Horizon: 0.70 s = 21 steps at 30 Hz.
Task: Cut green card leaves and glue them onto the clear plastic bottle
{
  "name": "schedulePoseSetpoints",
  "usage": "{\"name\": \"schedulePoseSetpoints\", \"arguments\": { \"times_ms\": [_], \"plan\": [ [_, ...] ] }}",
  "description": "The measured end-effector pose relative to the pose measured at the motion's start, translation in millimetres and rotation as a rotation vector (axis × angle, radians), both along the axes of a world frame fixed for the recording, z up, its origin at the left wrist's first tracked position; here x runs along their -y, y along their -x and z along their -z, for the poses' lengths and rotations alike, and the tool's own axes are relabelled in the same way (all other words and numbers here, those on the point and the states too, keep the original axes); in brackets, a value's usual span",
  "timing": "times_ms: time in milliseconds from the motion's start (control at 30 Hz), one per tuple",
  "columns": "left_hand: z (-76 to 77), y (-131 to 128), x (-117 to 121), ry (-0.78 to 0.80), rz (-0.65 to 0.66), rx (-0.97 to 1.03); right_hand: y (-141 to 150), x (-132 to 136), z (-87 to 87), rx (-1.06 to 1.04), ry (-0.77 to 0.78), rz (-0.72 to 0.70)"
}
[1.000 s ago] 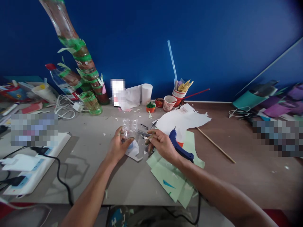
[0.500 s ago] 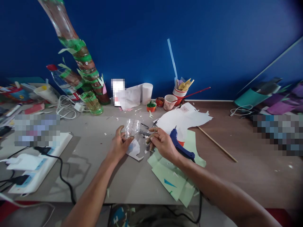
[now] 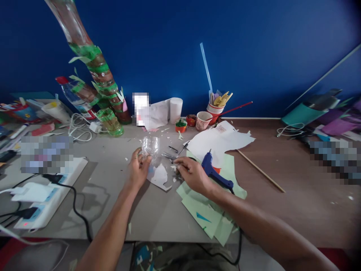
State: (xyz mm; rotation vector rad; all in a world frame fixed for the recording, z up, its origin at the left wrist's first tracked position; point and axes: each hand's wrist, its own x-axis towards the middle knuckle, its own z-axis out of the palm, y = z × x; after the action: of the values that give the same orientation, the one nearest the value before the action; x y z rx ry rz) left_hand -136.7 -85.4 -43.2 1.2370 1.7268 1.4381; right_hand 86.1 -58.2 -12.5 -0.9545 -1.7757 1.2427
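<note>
In my left hand (image 3: pixel 138 169) is a cut piece of clear plastic bottle (image 3: pixel 151 146), pinched between thumb and fingers and raised a little above the desk. My right hand (image 3: pixel 190 173) is closed around the handles of a pair of scissors (image 3: pixel 167 156). The blades point left toward the plastic and stand slightly apart from each other; the fingers partly hide the handles. Below the plastic lies a torn white paper piece (image 3: pixel 160 176). Just right of my right hand is a blue hot glue gun (image 3: pixel 216 173), resting on pale green paper sheets (image 3: pixel 201 210).
A tall painted bottle structure (image 3: pixel 103 73) stands at the back left. On the left lies a power strip (image 3: pixel 53 199) with plugged cables. Paper cups (image 3: pixel 203 121), paint caps (image 3: pixel 181 125) and white paper (image 3: pixel 221 141) are toward the back. A wooden stick (image 3: pixel 261 171) lies right.
My left hand has moved left with the plastic piece, which has turned more upright. The scissors have shifted slightly left, and the white paper below is more exposed.
</note>
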Motion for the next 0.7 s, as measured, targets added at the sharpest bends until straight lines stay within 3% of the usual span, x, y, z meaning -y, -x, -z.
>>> {"name": "schedulePoseSetpoints", "arguments": {
  "times_ms": [200,333,700],
  "plan": [
    [-7.3,-4.9,1.5,-0.01,0.003,0.015,1.6,7.3,0.9,0.381,-0.407,-0.248],
    [-2.8,-3.7,0.2,-0.043,0.009,0.034,4.8,9.1,0.0,0.545,-0.658,-0.224],
    [3.3,-6.6,-0.1,-0.065,0.056,-0.017,14.9,7.3,11.0,0.798,-0.814,-0.261]
  ]
}}
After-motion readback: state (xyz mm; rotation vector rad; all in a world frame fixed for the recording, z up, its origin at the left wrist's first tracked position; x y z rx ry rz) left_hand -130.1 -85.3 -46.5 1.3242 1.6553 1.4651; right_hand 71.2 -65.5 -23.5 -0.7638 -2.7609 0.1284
